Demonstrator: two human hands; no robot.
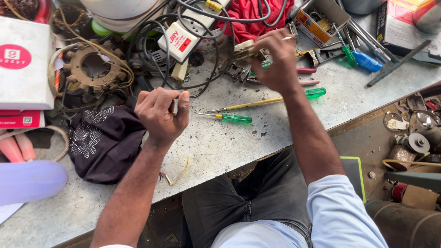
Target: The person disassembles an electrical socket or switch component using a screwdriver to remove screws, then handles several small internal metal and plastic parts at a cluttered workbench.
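White square box (25,64) with a red round label at upper left, red flat pack (20,119) under it; open orange-sided carton (319,20) top centre-right; red-white box (404,20) top right. Grey scuffed workbench (220,142), cluttered. Two green-handled screwdrivers: short (232,118), long (275,99), mid-frame. Left hand (161,115) curled closed on a small pale part (175,104), centre-left. Right hand (278,59) blurred, fingers pinched over small metal parts (241,69); grip unclear.

A repair workshop: around the worn grey workbench (239,142) lie screwdrivers (234,118), tangled cables (202,27) and a bare motor stator (94,69).
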